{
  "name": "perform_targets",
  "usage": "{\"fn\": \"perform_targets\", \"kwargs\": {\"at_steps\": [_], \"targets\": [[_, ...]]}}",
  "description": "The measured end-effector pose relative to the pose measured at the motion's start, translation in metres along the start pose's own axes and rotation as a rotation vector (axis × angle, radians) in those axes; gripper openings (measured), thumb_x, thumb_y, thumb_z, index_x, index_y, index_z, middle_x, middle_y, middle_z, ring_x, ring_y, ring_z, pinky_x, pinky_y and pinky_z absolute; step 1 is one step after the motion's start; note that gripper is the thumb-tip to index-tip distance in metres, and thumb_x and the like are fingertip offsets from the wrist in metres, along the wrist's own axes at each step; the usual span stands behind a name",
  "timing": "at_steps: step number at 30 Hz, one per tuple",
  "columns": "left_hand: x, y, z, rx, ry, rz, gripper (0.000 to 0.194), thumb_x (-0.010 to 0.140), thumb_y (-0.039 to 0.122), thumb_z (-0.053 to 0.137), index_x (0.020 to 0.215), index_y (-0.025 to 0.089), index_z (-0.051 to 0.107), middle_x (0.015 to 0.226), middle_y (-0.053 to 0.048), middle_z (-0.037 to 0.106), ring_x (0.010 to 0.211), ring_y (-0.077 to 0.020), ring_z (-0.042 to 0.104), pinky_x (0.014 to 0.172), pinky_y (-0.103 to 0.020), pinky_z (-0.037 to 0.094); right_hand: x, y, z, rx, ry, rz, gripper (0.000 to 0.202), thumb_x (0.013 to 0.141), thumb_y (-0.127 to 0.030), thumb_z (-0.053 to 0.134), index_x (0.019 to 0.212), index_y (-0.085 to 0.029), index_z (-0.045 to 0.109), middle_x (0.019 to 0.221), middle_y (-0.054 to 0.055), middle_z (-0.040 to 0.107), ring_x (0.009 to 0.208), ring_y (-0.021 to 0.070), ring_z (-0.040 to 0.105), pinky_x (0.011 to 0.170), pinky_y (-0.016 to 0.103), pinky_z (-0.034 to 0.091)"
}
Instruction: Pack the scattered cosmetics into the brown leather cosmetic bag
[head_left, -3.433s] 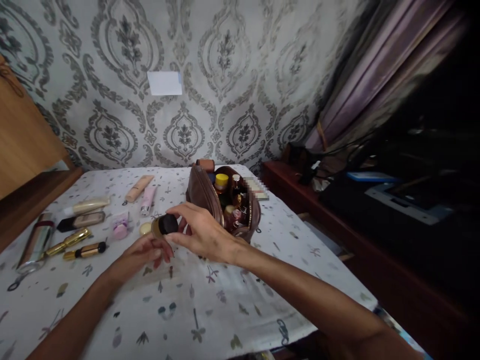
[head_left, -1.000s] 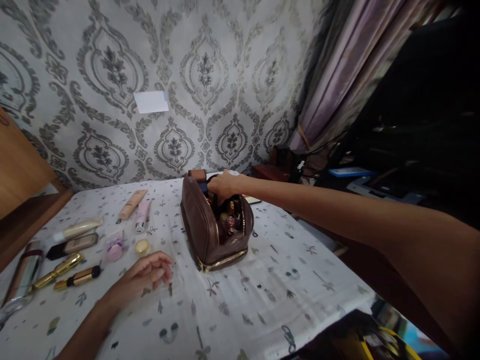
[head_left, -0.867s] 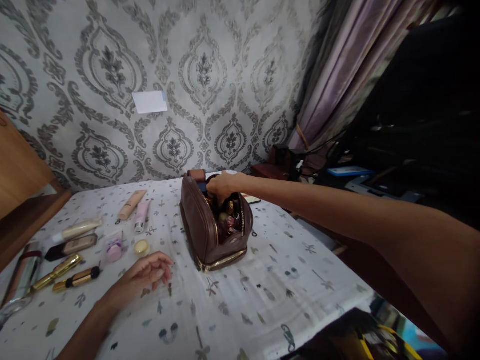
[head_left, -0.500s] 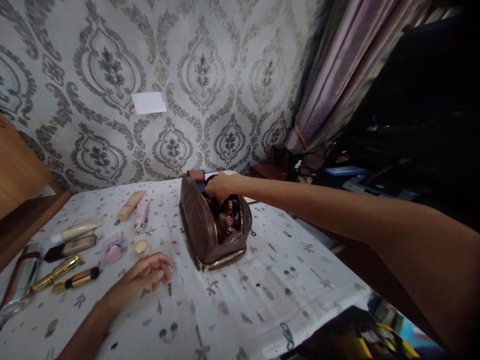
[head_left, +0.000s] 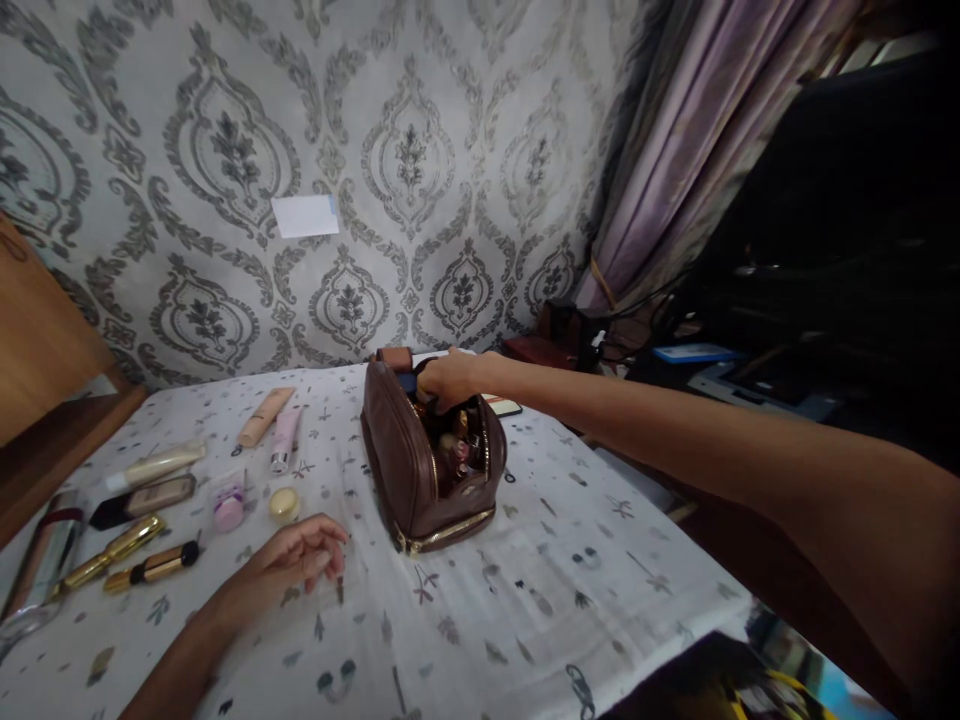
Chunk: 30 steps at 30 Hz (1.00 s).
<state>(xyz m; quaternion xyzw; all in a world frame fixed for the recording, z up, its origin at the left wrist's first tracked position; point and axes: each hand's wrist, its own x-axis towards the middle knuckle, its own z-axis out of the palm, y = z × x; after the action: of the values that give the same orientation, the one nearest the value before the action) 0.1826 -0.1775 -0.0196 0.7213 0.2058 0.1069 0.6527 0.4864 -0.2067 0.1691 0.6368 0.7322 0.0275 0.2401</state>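
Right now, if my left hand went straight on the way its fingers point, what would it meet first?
Probably the brown bag, low on its side. Your left hand points across the patterned cloth toward it, though the hand's height is hard to judge.

Head-worn view, forward and down

Cloth-covered desk point(head_left: 540, 600) | 1 o'clock: brown bag point(head_left: 401, 460), flat card point(head_left: 507, 407) behind | 11: peach tube point(head_left: 264, 419), pink tube point(head_left: 286, 437) | 10: yellow pot point(head_left: 283, 504), purple tube point(head_left: 229, 497), cream tube point(head_left: 159, 465) | 9: black-capped bottle point(head_left: 154, 496), gold stick point(head_left: 112, 554), gold-and-black stick point(head_left: 154, 567), big shiny bottle point(head_left: 46, 552)
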Motion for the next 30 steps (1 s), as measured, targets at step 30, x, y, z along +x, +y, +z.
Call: {"fn": "perform_targets", "kwargs": {"at_steps": [30], "targets": [[-0.007,0.021,-0.037,-0.114,0.954,0.177,0.031,0.078,0.048,0.064,0.089,0.019,0.060,0.058,0.005,0.054,0.047,-0.0095,0.047,0.042,-0.018,0.027,0.065,-0.211,0.098,1.425,0.584,-0.078,0.031,0.082,-0.011,0.053,0.112,-0.017,0.058,0.089,0.003,0.066,0.076,0.0160,0.062,0.070,0.028,0.048]]}}
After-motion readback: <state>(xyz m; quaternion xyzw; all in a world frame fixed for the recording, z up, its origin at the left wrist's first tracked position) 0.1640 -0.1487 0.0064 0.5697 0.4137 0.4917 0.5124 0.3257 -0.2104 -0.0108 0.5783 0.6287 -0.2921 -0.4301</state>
